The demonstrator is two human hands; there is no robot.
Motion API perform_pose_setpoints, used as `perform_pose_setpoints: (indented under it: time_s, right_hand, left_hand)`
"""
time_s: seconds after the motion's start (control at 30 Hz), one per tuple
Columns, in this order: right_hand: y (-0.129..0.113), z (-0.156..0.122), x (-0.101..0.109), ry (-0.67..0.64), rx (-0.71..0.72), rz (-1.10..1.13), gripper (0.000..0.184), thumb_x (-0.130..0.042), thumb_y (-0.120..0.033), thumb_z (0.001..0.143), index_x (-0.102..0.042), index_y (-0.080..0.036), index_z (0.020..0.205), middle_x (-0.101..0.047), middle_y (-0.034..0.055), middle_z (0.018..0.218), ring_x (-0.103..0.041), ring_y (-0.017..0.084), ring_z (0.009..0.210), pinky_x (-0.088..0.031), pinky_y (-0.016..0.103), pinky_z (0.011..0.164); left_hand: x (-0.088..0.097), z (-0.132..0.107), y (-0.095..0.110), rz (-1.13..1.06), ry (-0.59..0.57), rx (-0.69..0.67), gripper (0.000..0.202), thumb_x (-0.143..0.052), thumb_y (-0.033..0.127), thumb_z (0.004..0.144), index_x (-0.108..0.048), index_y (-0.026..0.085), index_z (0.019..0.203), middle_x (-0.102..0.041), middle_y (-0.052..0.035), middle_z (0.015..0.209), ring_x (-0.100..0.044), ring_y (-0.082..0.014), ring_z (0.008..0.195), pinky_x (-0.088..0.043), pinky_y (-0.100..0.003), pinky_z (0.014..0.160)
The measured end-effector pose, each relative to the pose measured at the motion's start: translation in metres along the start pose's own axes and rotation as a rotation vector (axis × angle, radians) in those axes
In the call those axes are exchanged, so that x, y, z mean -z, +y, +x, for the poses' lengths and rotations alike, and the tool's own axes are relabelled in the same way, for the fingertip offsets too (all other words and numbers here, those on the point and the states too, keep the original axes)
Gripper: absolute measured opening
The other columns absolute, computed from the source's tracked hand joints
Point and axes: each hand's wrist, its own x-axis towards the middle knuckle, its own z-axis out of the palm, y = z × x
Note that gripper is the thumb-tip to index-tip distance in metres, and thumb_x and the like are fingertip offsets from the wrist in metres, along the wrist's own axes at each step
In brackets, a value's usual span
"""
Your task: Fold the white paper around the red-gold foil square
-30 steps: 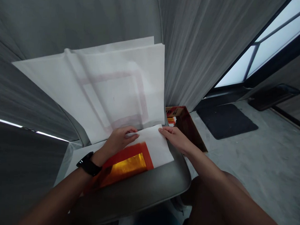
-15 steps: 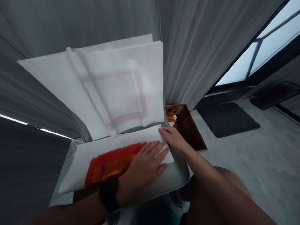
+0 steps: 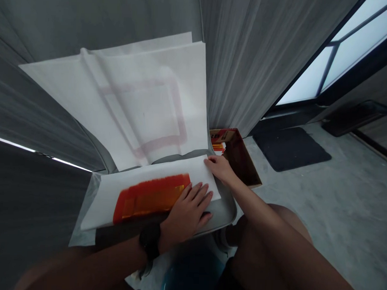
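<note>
A folded white paper sheet with a red-and-gold square (image 3: 150, 195) lies on a grey chair seat (image 3: 224, 209). My left hand (image 3: 188, 210), with a black watch on its wrist, lies flat and open on the sheet's near right edge, fingers stretched out. My right hand (image 3: 218, 167) rests on the sheet's far right corner, fingers pressed on the paper. Several larger white sheets (image 3: 134, 100), one with a faint red square showing through, lean against the chair back behind.
An open brown cardboard box (image 3: 240, 157) with red packets stands on the floor right of the chair. A dark mat (image 3: 291, 148) lies by the window. Grey curtains hang behind. My bare knees are at the bottom right.
My left hand left the sheet's far edge, swept across to its near right edge and now lies flat there. The sheet is folded flatter. My right hand stayed on the corner.
</note>
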Motion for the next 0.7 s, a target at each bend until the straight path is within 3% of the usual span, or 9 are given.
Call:
perform_pose_setpoints:
  time_s: [0.3, 0.7]
  right_hand:
    - [0.010, 0.008, 0.000, -0.026, -0.052, 0.009, 0.021, -0.063, -0.037, 0.080, -0.070, -0.019, 0.073, -0.063, 0.0004, 0.071, -0.056, 0.018, 0.074, -0.041, 0.029, 0.069]
    - [0.017, 0.015, 0.000, -0.063, -0.142, 0.151, 0.013, -0.073, -0.030, 0.079, -0.072, -0.017, 0.083, -0.070, 0.0040, 0.079, -0.059, 0.015, 0.071, -0.044, 0.028, 0.067]
  left_hand:
    - [-0.006, -0.002, -0.003, -0.007, 0.007, -0.005, 0.054, -0.051, 0.042, 0.108, -0.049, 0.017, 0.156, -0.051, -0.0144, 0.163, -0.043, -0.0343, 0.154, -0.036, -0.054, 0.124]
    - [-0.009, -0.004, -0.001, 0.003, 0.013, 0.033, 0.054, -0.052, 0.038, 0.108, -0.048, 0.020, 0.158, -0.046, -0.0076, 0.168, -0.041, -0.0294, 0.156, -0.035, -0.051, 0.127]
